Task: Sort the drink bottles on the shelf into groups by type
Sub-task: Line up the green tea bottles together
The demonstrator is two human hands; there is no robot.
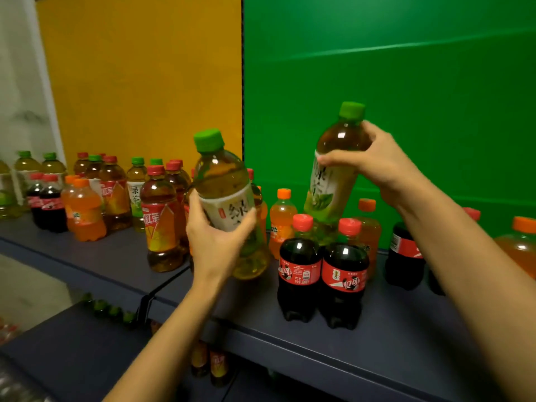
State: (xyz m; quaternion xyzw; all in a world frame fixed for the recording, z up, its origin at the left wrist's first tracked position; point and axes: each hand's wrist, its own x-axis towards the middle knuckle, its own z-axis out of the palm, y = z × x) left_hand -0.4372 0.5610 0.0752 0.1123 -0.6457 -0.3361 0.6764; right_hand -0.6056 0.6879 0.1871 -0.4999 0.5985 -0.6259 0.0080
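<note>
Each of your hands holds a green tea: left hand, right hand, both lifted above the shelf. Carry them upright clear of the colas toward the shelf's left end.

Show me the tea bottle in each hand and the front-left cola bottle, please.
Left-hand tea bottle (220, 173): head view, shoulder.
Right-hand tea bottle (340, 137): head view, shoulder.
Front-left cola bottle (300, 271): head view, red label.

Left hand, right hand each grip green-tea bottle.
</note>
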